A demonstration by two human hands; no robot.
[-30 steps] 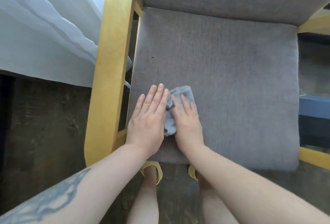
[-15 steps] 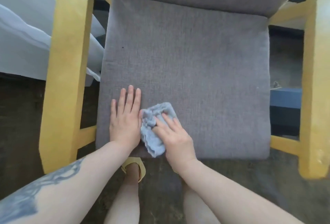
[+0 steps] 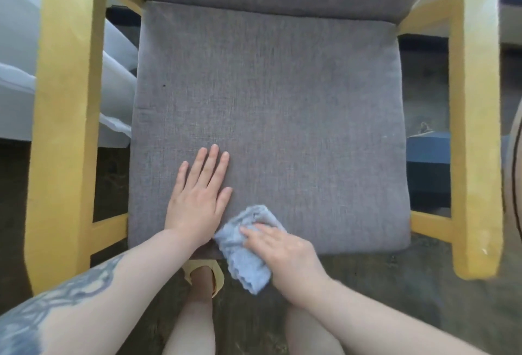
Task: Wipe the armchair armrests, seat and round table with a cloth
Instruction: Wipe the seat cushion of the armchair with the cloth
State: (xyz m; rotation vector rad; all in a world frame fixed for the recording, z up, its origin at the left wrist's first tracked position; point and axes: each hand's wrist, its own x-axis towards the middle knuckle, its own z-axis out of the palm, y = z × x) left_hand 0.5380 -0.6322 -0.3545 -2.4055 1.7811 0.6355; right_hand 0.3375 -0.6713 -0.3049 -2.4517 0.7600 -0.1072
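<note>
The armchair's grey fabric seat (image 3: pixel 282 106) fills the middle of the view, between a yellow wooden left armrest (image 3: pixel 65 106) and right armrest (image 3: pixel 471 117). A light blue cloth (image 3: pixel 243 253) lies bunched at the seat's front edge, partly hanging over it. My right hand (image 3: pixel 282 247) presses down on the cloth with fingers pointing left. My left hand (image 3: pixel 200 196) lies flat on the seat just left of the cloth, fingers spread, holding nothing. A curved pale edge at the far right (image 3: pixel 512 173) may be the round table; I cannot tell.
A white sheer curtain (image 3: pixel 17 72) hangs to the left of the chair. A dark blue object (image 3: pixel 426 154) sits on the floor beyond the right armrest. My legs and a yellow sandal (image 3: pixel 217 275) stand on dark flooring in front of the seat.
My right hand has slid the cloth rightwards along the front of the seat, down to its edge. The left hand stayed flat beside it. The view has shifted so both armrests show.
</note>
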